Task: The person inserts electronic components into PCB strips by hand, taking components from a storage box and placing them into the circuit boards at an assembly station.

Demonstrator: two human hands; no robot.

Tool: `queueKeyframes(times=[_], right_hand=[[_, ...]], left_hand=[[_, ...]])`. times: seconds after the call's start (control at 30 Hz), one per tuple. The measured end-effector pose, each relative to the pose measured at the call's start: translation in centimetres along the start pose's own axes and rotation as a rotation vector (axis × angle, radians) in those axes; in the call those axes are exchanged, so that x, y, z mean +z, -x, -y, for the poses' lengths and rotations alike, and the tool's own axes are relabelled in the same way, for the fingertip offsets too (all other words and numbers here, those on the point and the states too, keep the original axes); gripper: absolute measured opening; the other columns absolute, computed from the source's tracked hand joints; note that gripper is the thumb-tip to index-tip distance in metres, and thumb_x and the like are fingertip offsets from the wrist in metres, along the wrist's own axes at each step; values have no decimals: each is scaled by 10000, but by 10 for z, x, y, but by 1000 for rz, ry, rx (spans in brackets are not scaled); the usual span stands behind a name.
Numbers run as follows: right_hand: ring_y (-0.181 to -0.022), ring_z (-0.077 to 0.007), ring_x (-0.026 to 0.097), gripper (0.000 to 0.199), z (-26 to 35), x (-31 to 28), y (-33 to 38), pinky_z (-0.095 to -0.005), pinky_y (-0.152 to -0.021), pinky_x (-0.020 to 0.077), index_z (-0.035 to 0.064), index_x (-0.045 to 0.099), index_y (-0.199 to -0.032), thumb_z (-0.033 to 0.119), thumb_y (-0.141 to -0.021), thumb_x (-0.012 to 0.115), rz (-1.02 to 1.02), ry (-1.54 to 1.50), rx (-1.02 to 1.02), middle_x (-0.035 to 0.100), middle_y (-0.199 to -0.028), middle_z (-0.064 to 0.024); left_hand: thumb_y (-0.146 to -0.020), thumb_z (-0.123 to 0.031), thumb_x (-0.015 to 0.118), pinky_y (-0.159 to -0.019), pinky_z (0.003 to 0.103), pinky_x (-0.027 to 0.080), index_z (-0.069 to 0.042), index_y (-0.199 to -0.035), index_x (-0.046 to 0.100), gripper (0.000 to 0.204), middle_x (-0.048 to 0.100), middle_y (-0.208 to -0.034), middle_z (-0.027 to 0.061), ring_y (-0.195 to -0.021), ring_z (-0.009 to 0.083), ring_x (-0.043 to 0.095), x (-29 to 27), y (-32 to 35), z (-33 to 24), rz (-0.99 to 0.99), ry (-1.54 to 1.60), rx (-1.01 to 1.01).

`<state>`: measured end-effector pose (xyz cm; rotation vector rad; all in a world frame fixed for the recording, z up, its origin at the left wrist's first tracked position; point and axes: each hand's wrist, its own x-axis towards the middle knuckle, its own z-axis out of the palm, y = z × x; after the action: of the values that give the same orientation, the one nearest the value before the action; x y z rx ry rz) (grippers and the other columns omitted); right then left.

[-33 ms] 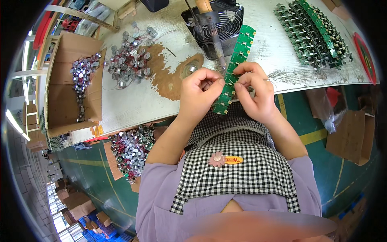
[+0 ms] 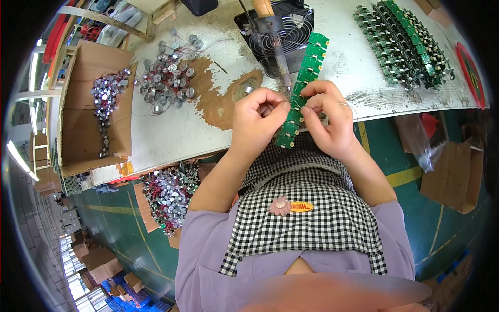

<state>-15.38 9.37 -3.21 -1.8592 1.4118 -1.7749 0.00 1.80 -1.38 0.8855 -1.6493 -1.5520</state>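
Observation:
A long green circuit board strip (image 2: 313, 58) slants between my hands, its near end over the apron. My left hand (image 2: 258, 118) is closed, thumb and forefinger pinching at the strip's left edge; its curled fingers hide whatever else may lie inside. From the right, my right hand (image 2: 331, 117) bends its fingers over the strip and pinches a thin wire (image 2: 297, 107) near the board's face. Just beyond my left fingertips, a soldering iron (image 2: 279, 57) with a wooden handle is held in a stand, tip down beside the strip.
Behind the iron stands a black fan (image 2: 296, 28). Silver round parts with wires (image 2: 169, 73) lie loose at left, beside a cardboard box (image 2: 78, 122) holding more. Stacked circuit boards (image 2: 405, 47) occupy the far right. Another box of silver parts (image 2: 169, 192) is below the table edge.

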Motion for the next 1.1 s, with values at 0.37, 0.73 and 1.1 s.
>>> queueKeyframes(times=[0.37, 0.73, 1.1], right_hand=[[-782, -285, 585, 147, 0, 5, -13, -328, -654, 483, -7, 548, -813, -61, -721, 649, -33, 69, -48, 586, -896, -166], [-675, -196, 567, 78, -12, -6, -6, -266, -600, 460, -6, 566, -853, -20, -810, 629, -117, 43, -58, 603, -878, -144], [-696, -81, 561, 84, -9, -3, 10, -206, -633, 471, -21, 511, -877, 45, -929, 504, -168, -414, 394, 618, -1003, -126]], left_hand=[[-801, -15, 646, -496, 171, 390, -11, -803, 589, 57, 605, -750, -5, -580, 16, 496, 0, -9, -3, -5, -28, 60], [-750, -33, 672, -514, 182, 392, -7, -752, 609, 68, 589, -680, -23, -575, 16, 483, -2, -2, -3, 101, -72, -29], [-732, -111, 648, -849, 405, 447, -66, -939, 674, 213, 618, -1058, 124, -983, 342, 535, -122, -152, 14, -125, -1430, 668]])
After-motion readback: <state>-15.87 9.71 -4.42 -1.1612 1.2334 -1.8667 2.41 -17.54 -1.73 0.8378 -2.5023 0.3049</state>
